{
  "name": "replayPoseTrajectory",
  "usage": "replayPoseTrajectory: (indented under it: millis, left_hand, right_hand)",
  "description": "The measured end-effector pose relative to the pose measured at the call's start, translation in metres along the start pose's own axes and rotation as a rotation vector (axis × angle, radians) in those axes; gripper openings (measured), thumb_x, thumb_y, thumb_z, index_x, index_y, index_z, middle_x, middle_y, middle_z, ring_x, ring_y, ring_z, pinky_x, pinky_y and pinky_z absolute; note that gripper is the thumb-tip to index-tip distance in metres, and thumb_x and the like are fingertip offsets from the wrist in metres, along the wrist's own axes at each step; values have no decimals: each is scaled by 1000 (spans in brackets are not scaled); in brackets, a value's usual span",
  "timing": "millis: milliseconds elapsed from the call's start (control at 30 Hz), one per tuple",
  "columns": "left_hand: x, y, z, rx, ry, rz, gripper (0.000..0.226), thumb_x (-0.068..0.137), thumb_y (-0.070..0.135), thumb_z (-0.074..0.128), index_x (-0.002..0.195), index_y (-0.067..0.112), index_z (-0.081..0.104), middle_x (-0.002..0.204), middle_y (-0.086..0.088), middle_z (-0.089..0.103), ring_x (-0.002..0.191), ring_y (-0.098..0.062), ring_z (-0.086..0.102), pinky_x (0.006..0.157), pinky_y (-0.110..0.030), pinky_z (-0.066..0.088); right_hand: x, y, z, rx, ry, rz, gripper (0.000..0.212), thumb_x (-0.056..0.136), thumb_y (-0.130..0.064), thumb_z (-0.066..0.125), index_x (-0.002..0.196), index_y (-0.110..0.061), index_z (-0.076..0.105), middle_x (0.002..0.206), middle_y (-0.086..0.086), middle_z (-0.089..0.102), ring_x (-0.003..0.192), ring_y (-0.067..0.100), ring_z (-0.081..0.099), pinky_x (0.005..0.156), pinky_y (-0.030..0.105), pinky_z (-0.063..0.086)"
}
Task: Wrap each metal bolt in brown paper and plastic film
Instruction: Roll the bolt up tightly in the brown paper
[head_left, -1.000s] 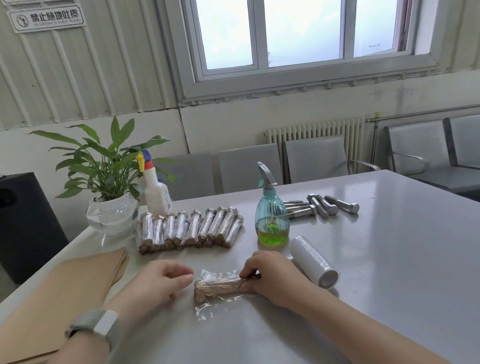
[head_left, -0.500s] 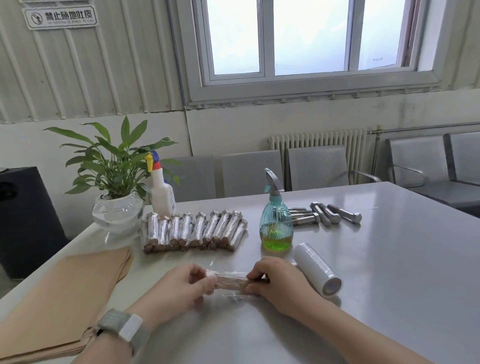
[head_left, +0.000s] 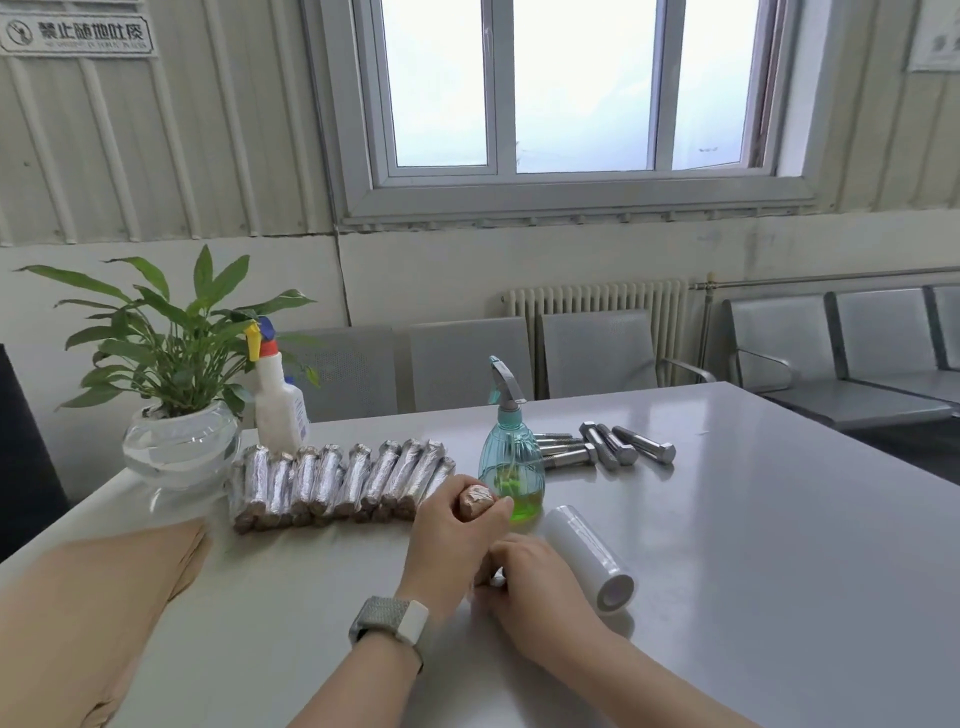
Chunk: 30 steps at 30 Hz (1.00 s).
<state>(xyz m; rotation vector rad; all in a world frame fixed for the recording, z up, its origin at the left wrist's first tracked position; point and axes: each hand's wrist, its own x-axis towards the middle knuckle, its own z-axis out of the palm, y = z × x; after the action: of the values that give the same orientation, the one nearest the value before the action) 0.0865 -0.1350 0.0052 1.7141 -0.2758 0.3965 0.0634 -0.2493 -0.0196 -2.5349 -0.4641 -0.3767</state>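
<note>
Along the counter's left edge lies the stack of brown paper sheets, untouched; near the far-left corner stand the potted plant and the white spray bottle; just in front of them the row of finished wrapped bolts lies side by side, as it did a second ago.

What has changed is at the near middle of the counter; a moment back the current bolt lay flat between both hands with loose plastic film spread around it, and now it stands tilted on end, the film drawn tight over the paper. The left hand holds this wrapped bolt with its fingers curled round the shaft, only the upper end showing above the fist; the right hand has dropped to the lower end, fingers bent and seemingly pinching the film there, though the exact hold is hidden behind the left hand.

This suggests that the wrap is nearly done and the ends are being twisted or pressed shut; the piece probably joins the row next.

Just behind the hands stands the teal spray bottle; beside the right hand lies the roll of plastic film; farther back, toward the counter's far edge, the bare metal bolts wait in a loose cluster, so several wraps remain.
</note>
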Motion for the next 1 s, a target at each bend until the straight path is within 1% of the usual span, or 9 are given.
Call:
replayPoseTrajectory:
  millis: [233,400,500,567,633,700,767,900,1000]
  left_hand:
    - [1,-17,20,-119,161,-20,46,78,13,79,63,19,35,48,16,35,46,-1,33,49,-10,33]
    - [0,-20,24,-244,53,-103,51,83,8,73,53,23,34,49,12,35,48,-7,31,46,-16,31]
    - [-2,-19,25,-256,16,-143,50,85,5,68,45,20,44,47,8,42,46,-9,36,45,-19,34]
    - [-4,-16,25,-230,19,-127,43,85,4,67,48,18,50,50,3,46,48,-11,41,47,-20,38]
    - [-5,-11,26,-219,2,-139,37,85,7,67,51,17,56,50,3,48,43,-9,46,41,-18,42]
    - [-8,-9,29,-237,-19,-194,36,85,11,67,51,20,58,47,7,44,37,-8,44,36,-19,44]
    - [-7,-9,33,-239,-29,-265,32,83,14,68,53,22,58,47,7,42,37,-11,43,37,-25,48]
    - [-4,-12,31,-199,-41,-277,14,82,16,68,74,5,63,59,-3,47,41,-11,44,38,-19,44]
    - [-3,-15,29,-214,-126,-238,22,81,32,74,78,11,69,62,-2,51,44,-10,48,39,-19,45]
  right_hand:
    - [-1,0,2,10,-7,10,15,79,-15,51,84,-17,65,96,2,63,91,21,53,83,38,45]
    - [-2,-6,-6,-5,-40,15,22,85,-9,47,97,-10,66,107,8,63,100,24,56,89,36,43]
    - [-3,-16,-21,-182,-217,2,21,93,-10,47,103,-2,64,113,13,60,105,24,54,87,30,36]
    - [-1,-15,-46,-209,-238,44,20,92,-18,55,97,-3,67,103,12,65,97,24,59,81,30,40]
    - [5,-3,-79,-162,-61,129,22,91,-30,57,91,-12,70,93,5,69,88,21,63,75,32,48]
    - [10,15,-101,-242,58,232,30,91,-48,56,101,-21,67,102,-4,67,98,17,61,75,30,48]
    - [11,28,-103,-329,-114,399,57,85,-66,54,117,-19,55,114,-2,61,106,19,58,73,30,44]
    - [13,37,-80,-64,-346,559,50,80,-64,60,86,-15,50,83,1,58,72,17,66,45,23,45]
    - [18,35,-83,140,-333,628,42,77,-52,64,84,-12,54,81,6,57,77,29,72,58,31,53]
